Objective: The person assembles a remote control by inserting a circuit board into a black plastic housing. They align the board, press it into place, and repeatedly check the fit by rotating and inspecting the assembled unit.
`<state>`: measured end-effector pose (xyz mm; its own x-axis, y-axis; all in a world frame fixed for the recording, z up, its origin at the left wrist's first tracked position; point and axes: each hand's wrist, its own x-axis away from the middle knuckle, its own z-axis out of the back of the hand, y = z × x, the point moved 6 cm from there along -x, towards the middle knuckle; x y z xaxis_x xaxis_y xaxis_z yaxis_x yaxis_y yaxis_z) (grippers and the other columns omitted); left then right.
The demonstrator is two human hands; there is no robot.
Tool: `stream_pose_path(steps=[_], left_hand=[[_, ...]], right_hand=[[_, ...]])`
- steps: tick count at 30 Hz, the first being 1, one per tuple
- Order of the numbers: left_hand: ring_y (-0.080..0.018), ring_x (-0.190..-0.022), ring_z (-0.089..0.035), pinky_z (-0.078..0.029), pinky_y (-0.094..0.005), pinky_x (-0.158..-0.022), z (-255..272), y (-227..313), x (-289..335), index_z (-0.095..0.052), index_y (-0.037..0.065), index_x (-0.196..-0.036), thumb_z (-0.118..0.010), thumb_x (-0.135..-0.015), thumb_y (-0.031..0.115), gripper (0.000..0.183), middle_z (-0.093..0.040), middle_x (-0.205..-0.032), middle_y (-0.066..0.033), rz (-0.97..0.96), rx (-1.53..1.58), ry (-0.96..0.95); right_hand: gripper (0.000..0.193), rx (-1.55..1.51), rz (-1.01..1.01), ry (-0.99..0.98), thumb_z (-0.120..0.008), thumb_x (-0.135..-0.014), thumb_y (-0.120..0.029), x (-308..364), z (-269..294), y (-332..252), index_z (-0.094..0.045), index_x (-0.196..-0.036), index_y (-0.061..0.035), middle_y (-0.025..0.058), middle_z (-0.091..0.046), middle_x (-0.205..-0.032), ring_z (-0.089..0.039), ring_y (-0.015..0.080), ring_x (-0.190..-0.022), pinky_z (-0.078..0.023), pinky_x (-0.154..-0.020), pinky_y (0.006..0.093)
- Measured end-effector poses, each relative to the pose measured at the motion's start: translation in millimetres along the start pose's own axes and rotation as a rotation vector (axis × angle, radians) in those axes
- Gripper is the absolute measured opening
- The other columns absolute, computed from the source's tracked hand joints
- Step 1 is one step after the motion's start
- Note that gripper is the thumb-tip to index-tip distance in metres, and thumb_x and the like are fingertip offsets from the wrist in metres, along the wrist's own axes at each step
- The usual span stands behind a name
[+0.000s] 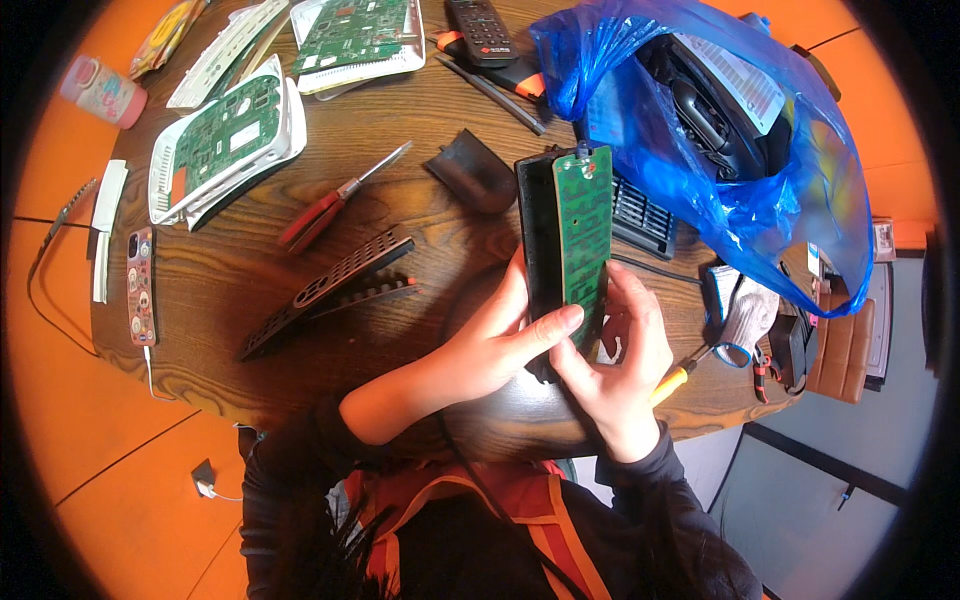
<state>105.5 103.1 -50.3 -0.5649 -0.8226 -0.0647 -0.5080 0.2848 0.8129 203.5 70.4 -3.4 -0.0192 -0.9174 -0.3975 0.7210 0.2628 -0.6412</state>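
My left hand [485, 345] is wrapped round a long black plastic shell [537, 230], its thumb on the lower part of a narrow green circuit board [585, 225]. The board stands at a slant against the shell, partly lifted from it along one side. At the board's right edge and lower end, the fingers and thumb of my right hand [625, 370] pinch it. Left of my hands lies a black remote-control cover [325, 285] with rows of button holes. A curved black plastic cover [475, 172] rests beyond the shell.
White casings with green boards [225, 135] sit at the far left. A red-handled screwdriver [340, 200] lies mid-table. A blue plastic bag [600, 60] of black devices fills the far right. A phone [141, 290], a remote [480, 30], a glove [748, 310] and a yellow-handled tool [672, 384] lie around.
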Motion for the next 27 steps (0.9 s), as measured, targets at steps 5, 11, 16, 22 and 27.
stream_pose_path(steps=[5,11,16,22,27], left_hand=[[-0.0173,-0.122,-0.029,-0.025,-0.0302,-0.1,1.7,1.6,0.1,-0.009,0.003,-0.134,-0.046,-0.087,0.005,0.06,-0.028,-0.131,-0.0106,-0.019,-0.078,0.018],[-0.0178,-0.122,-0.028,-0.023,-0.0319,-0.101,2.6,0.9,0.7,-0.011,0.003,-0.134,-0.041,-0.088,0.002,0.055,-0.028,-0.132,-0.0108,0.0,-0.118,0.005],[-0.0172,-0.121,-0.03,-0.025,-0.0313,-0.1,4.2,0.7,0.1,-0.012,0.003,-0.134,-0.04,-0.088,0.002,0.054,-0.03,-0.131,-0.0105,-0.014,-0.142,0.004],[-0.0162,-0.119,-0.033,-0.028,-0.0305,-0.098,6.4,-1.8,0.7,-0.015,0.004,-0.133,-0.04,-0.089,0.004,0.051,-0.033,-0.129,-0.0095,0.007,-0.086,0.019],[-0.0159,-0.116,-0.037,-0.031,-0.0305,-0.096,8.0,-5.2,0.4,-0.019,0.004,-0.132,-0.04,-0.09,0.005,0.047,-0.037,-0.125,-0.0089,0.012,-0.012,0.037]], right_hand=[[0.066,0.09,0.092,-0.06,-0.075,-0.058,-0.015,-2.6,-1.9,-6.7,-0.047,-0.115,0.003,0.014,-0.055,-0.093,-0.053,0.0215,-0.074,-0.046,-0.063,0.028],[0.066,0.062,0.041,-0.06,-0.075,-0.057,-0.015,-2.2,-2.5,-5.0,-0.05,-0.117,-0.0015,0.0122,-0.05,-0.089,-0.051,0.0215,-0.077,-0.045,-0.066,0.0285],[0.066,0.111,0.143,-0.038,-0.075,-0.056,-0.017,-4.5,-1.7,-7.8,-0.051,-0.116,-0.0033,0.0111,-0.048,-0.088,-0.048,0.0199,-0.075,-0.043,-0.063,0.0274],[0.062,0.115,0.177,-0.034,-0.073,-0.058,-0.017,-5.8,-1.4,-9.4,-0.053,-0.115,-0.0032,0.0096,-0.048,-0.086,-0.046,0.0184,-0.071,-0.04,-0.061,0.0269],[0.057,0.104,0.18,-0.042,-0.071,-0.059,-0.017,-4.6,-2.1,-9.9,-0.055,-0.113,-0.0035,0.0089,-0.048,-0.084,-0.045,0.0186,-0.07,-0.039,-0.06,0.0267]])
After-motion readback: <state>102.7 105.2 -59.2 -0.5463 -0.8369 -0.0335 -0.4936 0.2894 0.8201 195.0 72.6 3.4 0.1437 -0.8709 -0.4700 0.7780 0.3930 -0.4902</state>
